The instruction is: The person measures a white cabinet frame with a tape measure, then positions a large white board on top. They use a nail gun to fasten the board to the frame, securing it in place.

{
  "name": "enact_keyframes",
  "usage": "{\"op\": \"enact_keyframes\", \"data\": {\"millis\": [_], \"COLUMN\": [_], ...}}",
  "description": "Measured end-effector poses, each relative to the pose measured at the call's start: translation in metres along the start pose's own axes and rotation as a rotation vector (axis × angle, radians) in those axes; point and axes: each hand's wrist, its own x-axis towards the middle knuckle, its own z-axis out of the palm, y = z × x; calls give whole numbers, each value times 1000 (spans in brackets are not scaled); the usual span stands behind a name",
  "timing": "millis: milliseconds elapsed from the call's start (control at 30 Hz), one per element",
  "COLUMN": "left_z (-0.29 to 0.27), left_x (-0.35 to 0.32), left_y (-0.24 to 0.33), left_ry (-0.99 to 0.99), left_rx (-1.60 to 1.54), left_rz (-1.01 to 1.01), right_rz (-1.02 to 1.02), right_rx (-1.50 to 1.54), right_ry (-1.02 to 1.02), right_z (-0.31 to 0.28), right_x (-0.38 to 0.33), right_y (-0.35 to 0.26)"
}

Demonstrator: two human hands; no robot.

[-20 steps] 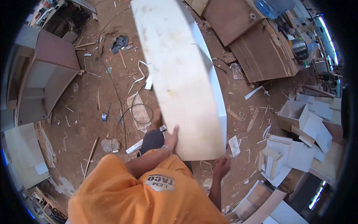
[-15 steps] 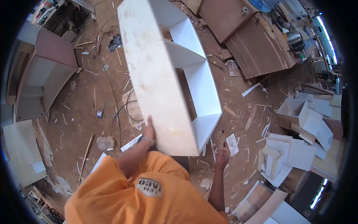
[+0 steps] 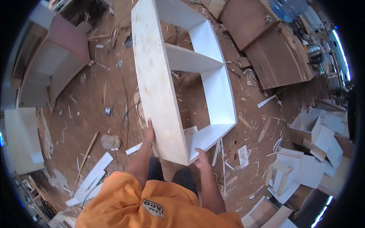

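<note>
A long wooden cabinet frame (image 3: 156,91) is held up in front of me. It has a bare plywood side, white inner faces, a cross divider and open bays through which the floor shows. My left hand (image 3: 149,133) grips the plywood side close to the near end, its thumb lying up along the panel and its other fingers hidden beneath. At the near end panel (image 3: 213,138), my right hand (image 3: 201,159) is closed around the edge, thumb on the white inner face and fingers mostly out of sight below.
A pinkish open cabinet (image 3: 64,41) stands at the left and brown wooden cabinets (image 3: 279,57) at the far right. White offcut boards (image 3: 300,163) are piled on the right. Wood strips, a cable and scraps litter the dirt floor (image 3: 76,125); a long stick (image 3: 86,157) lies left.
My right hand, formerly apart from the frame on the right, has moved in and taken hold of its near end. The frame has tilted, showing more of its open bays.
</note>
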Motion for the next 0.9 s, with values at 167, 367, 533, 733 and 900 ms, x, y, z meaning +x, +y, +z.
{"op": "enact_keyframes", "data": {"millis": [167,367,533,733,900], "left_z": [-8,-19,22,44,48], "left_x": [-43,-77,-106,-121,-99], "left_y": [43,6,2,39,-8], "left_ry": [-4,-94,-287,-231,-316], "left_rx": [30,357,-11,267,545], "left_rz": [-111,-135,28,184,165], "right_rz": [-39,-114,-100,-136,-478], "right_rx": [-30,-127,-159,-484,-715], "right_ry": [162,289,437,512,681], "right_z": [3,29,22,-6,-24], "right_x": [31,12,46,66,79], "right_y": [40,39,58,54,56]}}
